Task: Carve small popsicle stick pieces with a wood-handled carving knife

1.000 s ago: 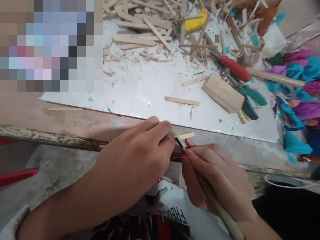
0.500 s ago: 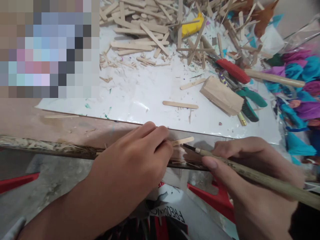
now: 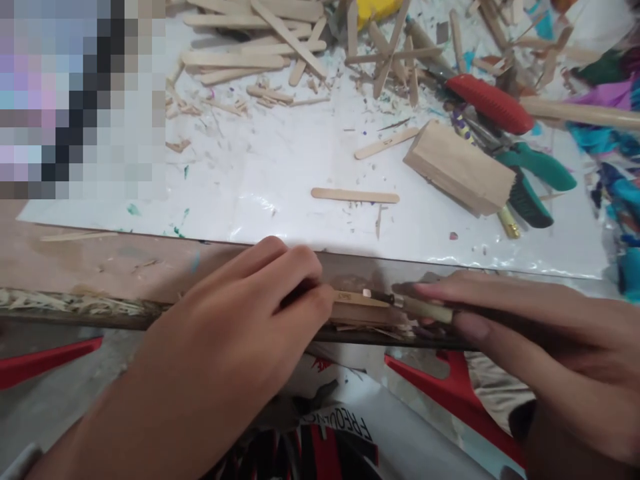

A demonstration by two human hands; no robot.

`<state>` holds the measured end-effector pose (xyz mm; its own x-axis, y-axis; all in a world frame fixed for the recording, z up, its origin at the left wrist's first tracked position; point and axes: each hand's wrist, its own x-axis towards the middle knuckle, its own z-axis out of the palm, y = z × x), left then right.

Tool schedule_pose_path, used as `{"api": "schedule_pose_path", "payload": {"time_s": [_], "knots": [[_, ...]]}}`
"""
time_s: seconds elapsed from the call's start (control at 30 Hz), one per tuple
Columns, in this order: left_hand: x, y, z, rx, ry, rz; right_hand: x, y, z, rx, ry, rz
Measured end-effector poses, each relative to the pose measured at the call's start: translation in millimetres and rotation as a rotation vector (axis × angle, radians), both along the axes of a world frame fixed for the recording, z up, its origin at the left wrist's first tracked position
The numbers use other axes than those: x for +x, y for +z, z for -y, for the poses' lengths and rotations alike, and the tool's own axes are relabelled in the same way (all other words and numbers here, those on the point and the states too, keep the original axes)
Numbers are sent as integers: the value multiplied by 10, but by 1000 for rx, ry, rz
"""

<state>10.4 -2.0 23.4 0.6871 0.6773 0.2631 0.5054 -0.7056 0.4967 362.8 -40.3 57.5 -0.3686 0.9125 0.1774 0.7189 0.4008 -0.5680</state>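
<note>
Near the table's front edge, my left hand (image 3: pixel 250 327) pinches a small flat wooden stick (image 3: pixel 353 298), whose right part sticks out from the fingertips. My right hand (image 3: pixel 545 347) grips a thin tool with a pale wooden handle (image 3: pixel 425 309) between thumb and fingers. The dark tip of the tool lies at the right end of the held stick. A tiny pale chip (image 3: pixel 367 293) shows beside the tip. Farther back, another wooden stick (image 3: pixel 355 195) lies flat on the white sheet (image 3: pixel 260 180).
A wooden block (image 3: pixel 460 167) rests at the right, beside pliers with green handles (image 3: pixel 543 167) and a red-handled tool (image 3: pixel 490 103). Wooden sticks (image 3: pixel 240 60) are piled at the back. Shavings (image 3: pixel 75 303) line the table's front edge. Coloured cloth or paper lies far right.
The view has shifted closer to the table. My right hand has turned, and the tool's handle now looks foreshortened. The held stick's right end now tilts downward instead of up.
</note>
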Motion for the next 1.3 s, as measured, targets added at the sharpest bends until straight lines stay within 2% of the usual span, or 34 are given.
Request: {"api": "schedule_pose_path", "payload": {"time_s": [0.13, 0.23, 0.37, 0.67, 0.83, 0.97, 1.07, 1.13, 1.3], "knots": [[19, 25, 42, -38, 60, -19, -167, 12, -86, 0, 126, 15], [9, 30, 86, -90, 106, 4, -208, 1, -75, -70, 137, 8], [-16, 36, 98, -152, 106, 21, -175, -8, -16, -155, 124, 36], [17, 50, 56, -89, 95, 52, -116, 33, 97, -85, 152, 182], [10, 30, 49, -99, 79, 56, -20, 10, 156, -68, 116, 237], [4, 58, 74, -104, 86, 20, -7, -46, 134, -27, 200, 199], [24, 77, 73, -97, 93, 3, -48, -101, 87, -42, 181, 125], [41, 82, 50, -50, 48, 23, -71, -130, 60, -50, 163, 87], [50, 88, 6, -51, 52, -11, -39, -156, 27, -17, 175, 102]]}}
